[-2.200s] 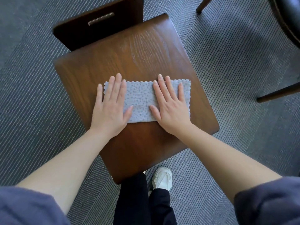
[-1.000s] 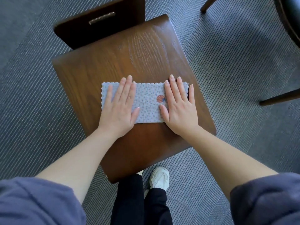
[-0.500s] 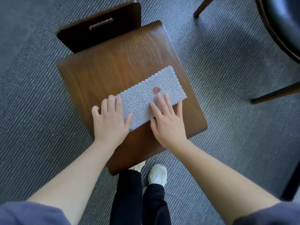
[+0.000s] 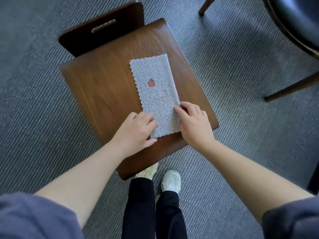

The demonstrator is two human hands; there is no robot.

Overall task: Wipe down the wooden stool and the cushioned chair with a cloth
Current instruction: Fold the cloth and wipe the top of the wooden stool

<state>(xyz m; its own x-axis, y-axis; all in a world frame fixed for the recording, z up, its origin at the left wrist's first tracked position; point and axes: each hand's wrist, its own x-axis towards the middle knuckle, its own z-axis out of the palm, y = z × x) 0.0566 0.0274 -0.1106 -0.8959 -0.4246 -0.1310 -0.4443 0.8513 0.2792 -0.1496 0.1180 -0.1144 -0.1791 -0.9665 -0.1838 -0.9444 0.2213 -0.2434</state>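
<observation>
cloth [image 4: 156,95] long axis toward stool [image 4: 103,87] backrest [image 4: 103,31] | left grip [image 4: 138,130], right grip [image 4: 195,125] pinch its near end

**What Is Around You**

You stand on a grey carpet [image 4: 34,100] with thin pale lines slanting all over it. Look down and you see your legs in black trousers [image 4: 148,209], close together. Your right white shoe [image 4: 171,181] shows whole on the carpet. Your left white shoe [image 4: 148,170] peeks out only in part. Blue-grey sleeves [image 4: 34,219] fill the bottom corners. A dark shape [image 4: 314,180] sits at the right edge; you cannot tell what it is.
</observation>
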